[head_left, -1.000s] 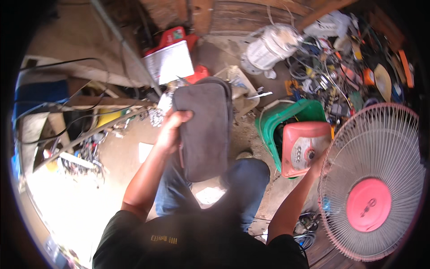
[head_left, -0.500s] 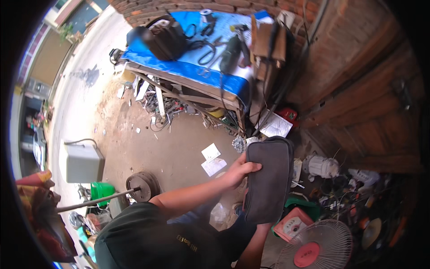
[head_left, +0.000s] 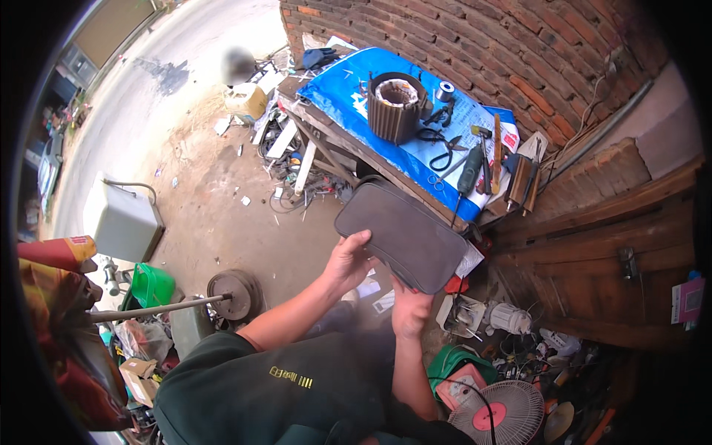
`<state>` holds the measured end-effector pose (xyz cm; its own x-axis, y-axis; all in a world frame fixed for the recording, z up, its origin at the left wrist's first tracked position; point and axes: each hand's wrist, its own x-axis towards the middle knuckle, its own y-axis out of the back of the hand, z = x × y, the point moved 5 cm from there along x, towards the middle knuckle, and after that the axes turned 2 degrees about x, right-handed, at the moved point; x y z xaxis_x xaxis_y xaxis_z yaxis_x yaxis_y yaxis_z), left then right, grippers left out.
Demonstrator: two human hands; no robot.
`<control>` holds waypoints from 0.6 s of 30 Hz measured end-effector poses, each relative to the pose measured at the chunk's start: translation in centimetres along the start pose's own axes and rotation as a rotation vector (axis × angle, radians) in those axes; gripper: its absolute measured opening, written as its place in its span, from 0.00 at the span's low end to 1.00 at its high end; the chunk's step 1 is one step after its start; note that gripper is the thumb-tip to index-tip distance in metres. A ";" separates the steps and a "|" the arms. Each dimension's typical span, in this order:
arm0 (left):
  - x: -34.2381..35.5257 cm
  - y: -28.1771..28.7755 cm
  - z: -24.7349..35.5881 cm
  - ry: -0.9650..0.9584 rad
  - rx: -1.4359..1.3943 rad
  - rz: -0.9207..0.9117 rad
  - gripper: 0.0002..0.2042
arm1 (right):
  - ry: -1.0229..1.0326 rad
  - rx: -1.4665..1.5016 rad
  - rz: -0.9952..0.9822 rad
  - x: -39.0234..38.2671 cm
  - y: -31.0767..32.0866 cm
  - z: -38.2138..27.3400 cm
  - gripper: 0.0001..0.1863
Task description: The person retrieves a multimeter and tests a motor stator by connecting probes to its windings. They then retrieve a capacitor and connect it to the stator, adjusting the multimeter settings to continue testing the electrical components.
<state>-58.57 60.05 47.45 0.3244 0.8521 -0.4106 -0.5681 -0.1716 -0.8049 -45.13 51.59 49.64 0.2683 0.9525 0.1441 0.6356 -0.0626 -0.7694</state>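
A dark grey zippered soft case [head_left: 400, 230] is held tilted before me, near the front edge of a wooden workbench. My left hand [head_left: 348, 259] grips its lower left part, thumb on top. My right hand [head_left: 411, 311] holds its lower right corner from beneath, fingers partly hidden by the case. On the blue sheet [head_left: 341, 78] covering the bench stand a ribbed dark motor housing [head_left: 393, 122], a wire spool [head_left: 444, 91], scissors [head_left: 449, 152], a hammer [head_left: 482, 133] and a green power tool [head_left: 469, 174].
A brick wall [head_left: 475, 44] backs the bench, a wooden door [head_left: 586, 274] is at right. A pink fan [head_left: 497, 415], green bin [head_left: 452, 360] and motor [head_left: 508, 315] are low right. At left are a pale metal box [head_left: 119, 219], an iron disc with rod [head_left: 237, 289] and a street [head_left: 148, 67].
My view has swung leftward from the floor clutter and fan to the bench and street. My right hand has left the fan area and joined my left on the case, which is now more level crosswise.
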 end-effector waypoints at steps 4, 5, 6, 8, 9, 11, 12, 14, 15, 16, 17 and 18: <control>0.7 1.9 4.7 -0.073 -0.037 0.012 0.23 | -0.029 -0.164 0.255 4.6 -1.2 5.8 0.42; 0.9 3.0 5.4 -0.080 -0.042 0.037 0.24 | -0.032 -0.128 0.275 6.0 -2.2 6.7 0.41; 1.2 3.9 6.3 -0.096 -0.026 0.048 0.25 | -0.034 -0.090 0.296 7.5 -3.0 7.5 0.39; 1.8 5.5 8.0 -0.136 0.006 0.076 0.27 | -0.110 -0.099 0.247 10.8 -4.3 9.2 0.36; 2.0 6.2 8.9 -0.133 0.043 0.072 0.28 | -0.145 -0.102 0.223 12.5 -5.0 10.1 0.34; 2.0 7.6 11.1 -0.148 0.120 0.074 0.32 | -0.136 -0.058 0.197 15.4 -6.6 11.7 0.31; 2.0 8.5 12.5 -0.181 0.149 0.062 0.34 | -0.155 -0.039 0.156 17.1 -7.0 12.6 0.31; 2.8 9.3 16.1 -0.225 0.129 0.039 0.41 | -0.163 -0.003 0.056 21.2 -8.4 14.5 0.32; 3.2 10.3 17.9 -0.235 0.028 0.062 0.42 | -0.226 -0.016 0.024 23.4 -9.7 15.6 0.31; 3.7 11.0 19.8 -0.237 0.082 0.073 0.42 | -0.298 -0.036 -0.004 25.1 -11.3 16.0 0.31; 4.4 11.3 21.5 -0.235 0.137 0.082 0.42 | -0.368 -0.055 -0.030 26.5 -12.4 16.9 0.31; 5.8 11.1 22.6 -0.236 0.205 0.152 0.42 | -0.327 -0.060 -0.088 28.3 -13.1 18.1 0.31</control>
<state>-80.07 74.20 45.81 0.0543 0.9195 -0.3892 -0.7443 -0.2226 -0.6296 -58.95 84.79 52.50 -0.0298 0.9995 -0.0064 0.6897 0.0160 -0.7239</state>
